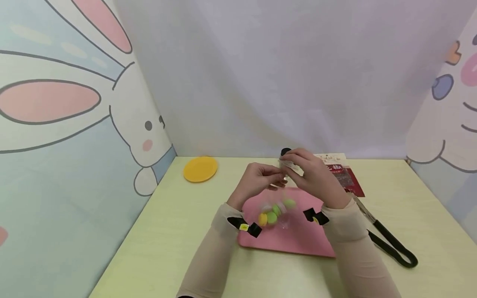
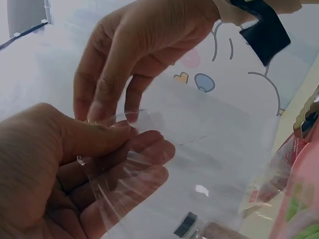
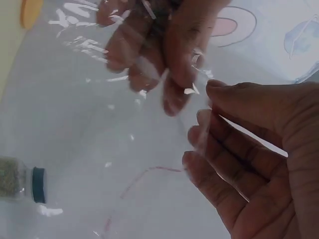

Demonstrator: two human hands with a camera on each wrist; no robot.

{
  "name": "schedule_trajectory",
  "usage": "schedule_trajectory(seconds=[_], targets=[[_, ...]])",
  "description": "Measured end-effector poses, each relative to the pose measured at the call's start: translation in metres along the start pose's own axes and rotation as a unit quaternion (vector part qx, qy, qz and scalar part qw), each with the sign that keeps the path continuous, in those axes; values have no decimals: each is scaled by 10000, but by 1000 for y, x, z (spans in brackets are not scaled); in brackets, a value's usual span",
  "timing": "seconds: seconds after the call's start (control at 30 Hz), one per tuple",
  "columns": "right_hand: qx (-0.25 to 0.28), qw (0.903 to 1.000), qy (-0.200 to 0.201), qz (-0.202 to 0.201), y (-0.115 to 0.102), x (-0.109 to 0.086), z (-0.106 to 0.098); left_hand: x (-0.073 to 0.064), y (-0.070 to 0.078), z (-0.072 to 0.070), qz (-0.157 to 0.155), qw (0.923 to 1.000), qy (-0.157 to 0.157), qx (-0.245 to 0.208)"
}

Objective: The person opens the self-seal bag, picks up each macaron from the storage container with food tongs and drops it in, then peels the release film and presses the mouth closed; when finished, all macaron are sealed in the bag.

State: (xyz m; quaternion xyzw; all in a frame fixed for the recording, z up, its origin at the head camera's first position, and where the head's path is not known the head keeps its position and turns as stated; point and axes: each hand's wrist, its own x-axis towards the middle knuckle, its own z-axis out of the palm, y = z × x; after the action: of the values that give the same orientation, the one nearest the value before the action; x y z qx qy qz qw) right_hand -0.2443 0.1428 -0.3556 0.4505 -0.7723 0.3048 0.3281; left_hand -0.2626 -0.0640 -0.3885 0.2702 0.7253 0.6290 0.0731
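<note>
A clear plastic bag (image 3: 79, 45) stretches between my two hands above the pink cutting board (image 1: 305, 238). My left hand (image 1: 258, 178) pinches the film between thumb and fingers. Close beside it, my right hand (image 1: 314, 176) grips the bag's edge between thumb and fingertips. Below the hands, green macaron-like rounds (image 1: 272, 217) and a yellow round (image 1: 262, 219) sit in a cluster over the board, with shiny film about them. Through the film, the right wrist view shows a small jar (image 3: 11, 179) with a dark cap and greenish flakes inside.
A yellow plate (image 1: 200, 169) lies at the back left. Behind my right hand is a red printed packet (image 1: 352, 182). Tongs with black handles (image 1: 395, 244) lie right of the board. A pale curtain (image 1: 261, 82) hangs behind the table.
</note>
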Motion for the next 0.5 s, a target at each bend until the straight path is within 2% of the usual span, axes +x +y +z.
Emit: schedule_trajectory(seconds=[0.23,0.33,0.4,0.5], targets=[[-62,9998,-175,109,5,-6,5,-5,8,-1,135,9990,-297,311],[-85,9995,-276,120,5,-6,3,-4,9,-2,257,9967,-336,693],[-88,9993,-352,131,5,-5,3,-4,10,-3,417,9917,-338,1165],[-93,9986,-488,160,4,-5,2,-5,12,-3,676,9783,-356,1924]])
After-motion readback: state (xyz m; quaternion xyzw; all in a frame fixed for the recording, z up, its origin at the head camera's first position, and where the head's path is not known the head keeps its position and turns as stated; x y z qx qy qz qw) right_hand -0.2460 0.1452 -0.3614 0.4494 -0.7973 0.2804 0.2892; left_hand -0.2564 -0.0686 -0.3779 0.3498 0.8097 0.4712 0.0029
